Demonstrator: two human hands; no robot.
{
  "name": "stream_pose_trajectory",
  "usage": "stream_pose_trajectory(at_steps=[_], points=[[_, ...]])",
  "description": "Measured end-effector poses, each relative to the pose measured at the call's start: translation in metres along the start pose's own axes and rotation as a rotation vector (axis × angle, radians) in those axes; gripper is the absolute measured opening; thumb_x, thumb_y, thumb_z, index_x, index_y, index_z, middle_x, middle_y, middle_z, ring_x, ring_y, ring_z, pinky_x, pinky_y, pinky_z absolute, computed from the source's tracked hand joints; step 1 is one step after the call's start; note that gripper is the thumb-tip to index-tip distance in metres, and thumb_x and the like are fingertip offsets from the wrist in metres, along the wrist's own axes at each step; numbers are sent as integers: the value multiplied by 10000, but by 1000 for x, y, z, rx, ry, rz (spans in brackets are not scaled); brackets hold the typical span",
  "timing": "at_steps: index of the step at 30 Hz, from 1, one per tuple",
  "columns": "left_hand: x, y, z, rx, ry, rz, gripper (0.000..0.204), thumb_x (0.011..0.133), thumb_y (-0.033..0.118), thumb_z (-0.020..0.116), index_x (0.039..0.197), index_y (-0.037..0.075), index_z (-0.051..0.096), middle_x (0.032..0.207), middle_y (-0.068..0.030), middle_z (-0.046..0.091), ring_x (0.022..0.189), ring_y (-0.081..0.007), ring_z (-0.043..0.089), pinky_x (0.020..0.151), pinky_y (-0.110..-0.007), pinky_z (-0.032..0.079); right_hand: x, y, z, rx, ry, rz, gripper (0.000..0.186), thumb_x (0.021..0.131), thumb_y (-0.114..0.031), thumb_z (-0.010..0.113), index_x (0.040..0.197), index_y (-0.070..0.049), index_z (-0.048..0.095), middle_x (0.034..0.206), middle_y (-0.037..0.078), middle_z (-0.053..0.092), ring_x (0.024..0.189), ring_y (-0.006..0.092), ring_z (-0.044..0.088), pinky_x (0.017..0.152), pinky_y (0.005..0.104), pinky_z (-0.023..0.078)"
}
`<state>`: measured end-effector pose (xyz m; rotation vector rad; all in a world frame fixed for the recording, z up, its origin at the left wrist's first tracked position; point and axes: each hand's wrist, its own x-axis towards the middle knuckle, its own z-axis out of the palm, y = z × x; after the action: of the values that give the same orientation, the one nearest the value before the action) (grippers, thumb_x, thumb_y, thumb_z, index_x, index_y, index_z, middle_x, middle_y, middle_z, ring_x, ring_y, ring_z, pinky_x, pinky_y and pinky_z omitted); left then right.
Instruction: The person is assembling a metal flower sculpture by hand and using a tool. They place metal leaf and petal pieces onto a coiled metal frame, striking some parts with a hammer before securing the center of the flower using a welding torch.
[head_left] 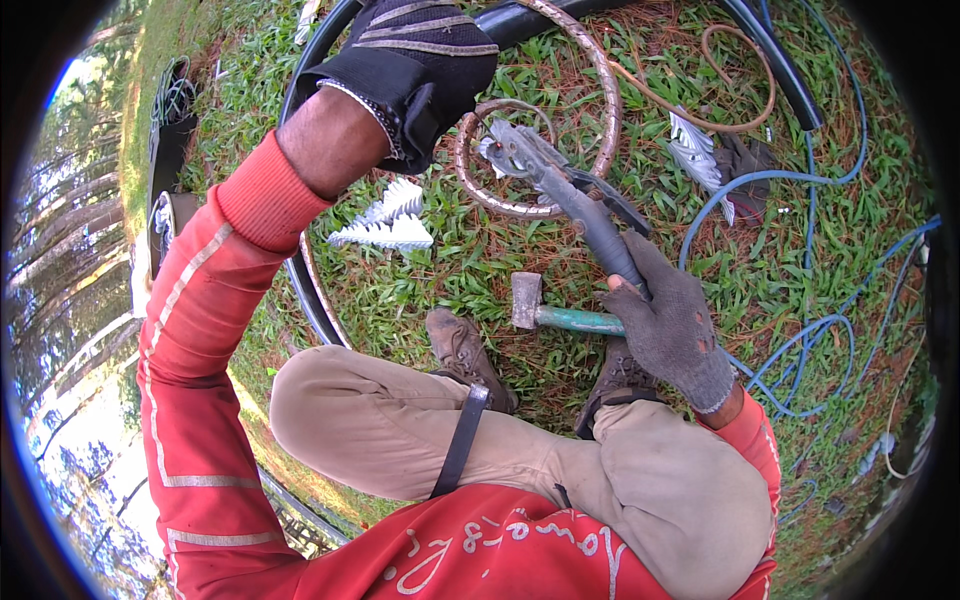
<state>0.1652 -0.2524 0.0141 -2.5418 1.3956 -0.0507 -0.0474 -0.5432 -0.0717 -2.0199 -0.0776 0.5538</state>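
Note:
At the top, my left hand point(425, 75) wears a black glove and lies over or against a thick black cable point(515, 22); its fingers are hidden or cut off by the frame edge. My right hand point(672, 318), in a worn grey glove, is closed around the grey handle of what looks like a cable cutter point(575, 205). The tool slants up and left, its head over a coppery metal loop point(608, 95). Below it, a hammer point(526, 300) with a green handle lies on the grass, its handle end passing behind my right hand.
Jagged whitish metal scraps point(390, 218) lie left of the loop, with more scraps point(695, 155) at right beside a dark, glove-like cloth point(745, 180). Blue hose or rope point(800, 180) winds along the right. My boots point(470, 355) stand on the grass near the hammer.

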Motion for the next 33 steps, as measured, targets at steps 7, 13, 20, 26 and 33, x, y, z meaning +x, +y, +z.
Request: stream_pose_trajectory(at_steps=[7, 13, 20, 26, 33], points=[[-1, 1, -1, 4, -29, -7, 158, 717, 227, 772, 650, 116, 683, 640, -124, 606, 630, -352, 650, 637, -512, 484, -1, 1, 1, -32, 14, 2, 498, 1034, -216, 784, 1462, -7, 641, 1055, 324, 760, 973, 571, 753, 771, 572, 585], [-2, 0, -1, -18, 49, 21, 158, 695, 228, 781, 649, 111, 684, 640, -129, 611, 634, -354, 656, 633, -515, 484, -3, 6, 2, -34, 38, -13, 503, 1035, -215, 780, 1465, 8, 648, 1065, 318, 768, 976, 562, 763, 789, 564, 596], [-1, 0, -3, 3, -41, -7, 150, 692, 221, 785, 655, 106, 697, 650, -135, 631, 649, -358, 675, 644, -509, 494, -2, 5, 2, -30, 21, 0, 532, 1040, -229, 777, 1482, 39, 653, 1125, 330, 777, 1018, 553, 775, 823, 561, 609], [-7, -1, 2, -37, 43, 11, 145, 726, 211, 777, 686, 115, 677, 678, -127, 607, 651, -359, 644, 653, -507, 486, -2, 0, -1, -9, 5, 29, 524, 1043, -228, 776, 1475, 42, 659, 1112, 346, 773, 1033, 568, 769, 841, 568, 610], [-13, -3, 22, -477, 381, 2, 145, 752, 216, 768, 742, 135, 649, 747, -108, 587, 728, -352, 620, 724, -500, 482, -3, 7, 3, -28, 40, -31, 525, 1030, -226, 798, 1458, 47, 665, 1114, 350, 774, 1032, 568, 769, 843, 570, 610]])
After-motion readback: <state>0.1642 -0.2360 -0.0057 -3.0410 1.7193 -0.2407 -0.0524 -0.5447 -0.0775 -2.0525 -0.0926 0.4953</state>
